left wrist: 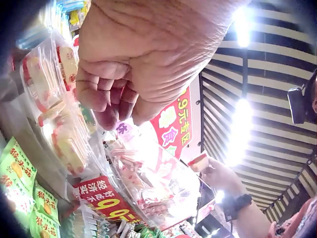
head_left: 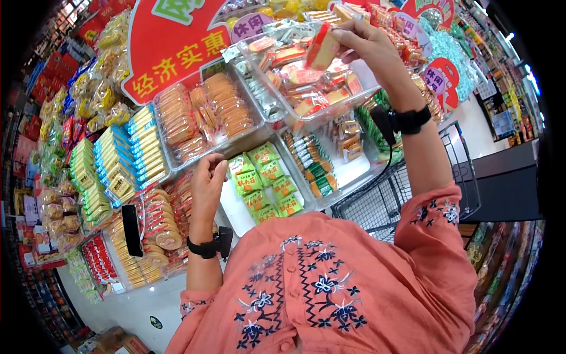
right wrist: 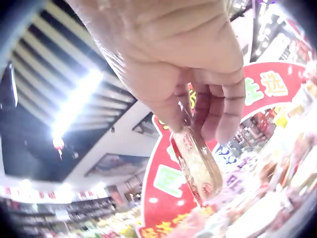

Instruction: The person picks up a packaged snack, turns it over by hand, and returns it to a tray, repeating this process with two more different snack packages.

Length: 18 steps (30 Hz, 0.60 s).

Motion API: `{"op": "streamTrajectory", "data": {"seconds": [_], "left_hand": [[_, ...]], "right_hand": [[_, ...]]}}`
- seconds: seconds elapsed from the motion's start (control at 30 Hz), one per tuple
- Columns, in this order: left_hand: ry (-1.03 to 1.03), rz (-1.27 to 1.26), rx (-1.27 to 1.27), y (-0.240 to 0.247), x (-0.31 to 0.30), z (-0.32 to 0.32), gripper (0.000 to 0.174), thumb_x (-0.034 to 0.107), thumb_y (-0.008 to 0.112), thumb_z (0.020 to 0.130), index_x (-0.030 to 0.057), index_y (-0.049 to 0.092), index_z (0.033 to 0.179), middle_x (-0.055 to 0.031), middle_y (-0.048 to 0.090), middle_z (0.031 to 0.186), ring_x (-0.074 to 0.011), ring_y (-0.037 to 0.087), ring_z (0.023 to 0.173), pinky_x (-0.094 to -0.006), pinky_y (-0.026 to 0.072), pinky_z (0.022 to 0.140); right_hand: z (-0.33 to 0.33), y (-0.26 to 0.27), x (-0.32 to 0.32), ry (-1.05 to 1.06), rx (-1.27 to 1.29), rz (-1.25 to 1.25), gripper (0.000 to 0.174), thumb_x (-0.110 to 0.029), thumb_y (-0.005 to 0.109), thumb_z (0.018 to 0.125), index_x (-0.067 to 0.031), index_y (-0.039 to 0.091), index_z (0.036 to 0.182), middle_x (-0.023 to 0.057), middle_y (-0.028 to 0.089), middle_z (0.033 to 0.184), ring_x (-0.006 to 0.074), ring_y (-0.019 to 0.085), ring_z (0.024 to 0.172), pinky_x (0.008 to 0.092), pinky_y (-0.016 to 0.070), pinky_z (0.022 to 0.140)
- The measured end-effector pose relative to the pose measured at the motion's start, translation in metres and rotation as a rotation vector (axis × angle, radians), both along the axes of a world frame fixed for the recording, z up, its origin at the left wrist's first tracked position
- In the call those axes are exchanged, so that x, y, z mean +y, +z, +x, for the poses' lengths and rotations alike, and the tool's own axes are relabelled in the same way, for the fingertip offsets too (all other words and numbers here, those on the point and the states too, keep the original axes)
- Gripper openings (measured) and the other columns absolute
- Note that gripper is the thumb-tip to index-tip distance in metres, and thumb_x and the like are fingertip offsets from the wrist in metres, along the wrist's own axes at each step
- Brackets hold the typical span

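Observation:
My right hand (head_left: 368, 47) pinches a wrapped snack packet (head_left: 321, 53), red with a pale middle, between thumb and fingers. It hangs above a clear bin (head_left: 337, 106) of similar red-and-white packets. In the right wrist view the packet (right wrist: 200, 161) points downward from the fingertips, its clear wrapper shining. My left hand (head_left: 206, 183) hovers at the left edge of a tray (head_left: 233, 218) of green snack packets (head_left: 262, 177). Its fingers hang loosely curled in the left wrist view, holding nothing.
Packs of round biscuits (head_left: 221, 100) fill a bin beyond the left hand. Blue-wrapped bars (head_left: 115, 156) stand farther left. A large red sign (head_left: 177, 53) rises behind the bins. Past the display on the right stands a wire shopping cart (head_left: 368, 197).

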<state>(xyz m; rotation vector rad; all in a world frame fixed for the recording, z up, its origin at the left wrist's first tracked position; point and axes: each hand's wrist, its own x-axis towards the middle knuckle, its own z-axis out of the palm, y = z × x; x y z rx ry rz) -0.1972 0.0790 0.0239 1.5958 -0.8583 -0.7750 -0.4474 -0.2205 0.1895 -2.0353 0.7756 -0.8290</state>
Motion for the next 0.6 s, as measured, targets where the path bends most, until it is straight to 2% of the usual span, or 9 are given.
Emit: {"op": "streamTrajectory", "data": {"seconds": [0.1, 0.17, 0.27, 0.4, 0.6], "left_hand": [[-0.05, -0.023, 0.063, 0.007, -0.002, -0.003, 0.02, 0.018, 0.061, 0.099, 0.0023, 0.062, 0.111, 0.0003, 0.063, 0.09, -0.0062, 0.057, 0.075, -0.0218, 0.0456, 0.064], [-0.084, -0.005, 0.124, 0.02, -0.005, -0.005, 0.022, 0.022, 0.06, 0.1, 0.0033, 0.062, 0.112, -0.0007, 0.065, 0.093, -0.0062, 0.058, 0.075, -0.0214, 0.0446, 0.062], [-0.142, -0.07, 0.179, 0.033, -0.007, -0.009, 0.027, 0.023, 0.053, 0.103, 0.0013, 0.059, 0.118, -0.0082, 0.069, 0.105, -0.0073, 0.06, 0.074, -0.0212, 0.0442, 0.061], [-0.155, -0.119, 0.295, 0.05, -0.002, -0.02, 0.03, 0.028, 0.051, 0.105, 0.0015, 0.058, 0.118, -0.0107, 0.07, 0.103, -0.009, 0.061, 0.074, -0.0218, 0.0447, 0.062], [-0.188, -0.193, 0.435, 0.049, 0.007, -0.022, 0.04, 0.034, 0.05, 0.106, 0.0001, 0.056, 0.126, -0.0066, 0.066, 0.089, -0.0109, 0.061, 0.074, -0.0231, 0.0451, 0.061]], "right_hand": [[0.006, 0.002, 0.027, 0.136, -0.25, 0.283, 0.029, -0.031, 0.062, 0.1, -0.0033, 0.064, 0.107, 0.0034, 0.068, 0.089, 0.0096, 0.067, 0.079, 0.0242, 0.056, 0.068], [0.013, -0.005, 0.045, 0.21, -0.25, 0.354, 0.028, -0.03, 0.061, 0.101, -0.0035, 0.065, 0.107, 0.003, 0.067, 0.088, 0.0096, 0.067, 0.078, 0.0243, 0.0563, 0.067], [0.027, -0.02, 0.081, 0.266, -0.25, 0.441, 0.025, -0.028, 0.059, 0.101, -0.0037, 0.065, 0.106, 0.0025, 0.067, 0.087, 0.0097, 0.067, 0.074, 0.0238, 0.0563, 0.066], [0.044, -0.047, 0.108, 0.314, -0.243, 0.544, 0.026, -0.029, 0.061, 0.1, -0.0037, 0.064, 0.105, 0.0034, 0.067, 0.087, 0.0098, 0.067, 0.071, 0.0233, 0.0561, 0.064], [0.059, -0.074, 0.124, 0.296, -0.284, 0.702, 0.022, -0.027, 0.061, 0.1, -0.005, 0.064, 0.102, 0.002, 0.067, 0.087, 0.0078, 0.065, 0.072, 0.0213, 0.0545, 0.066]]}}
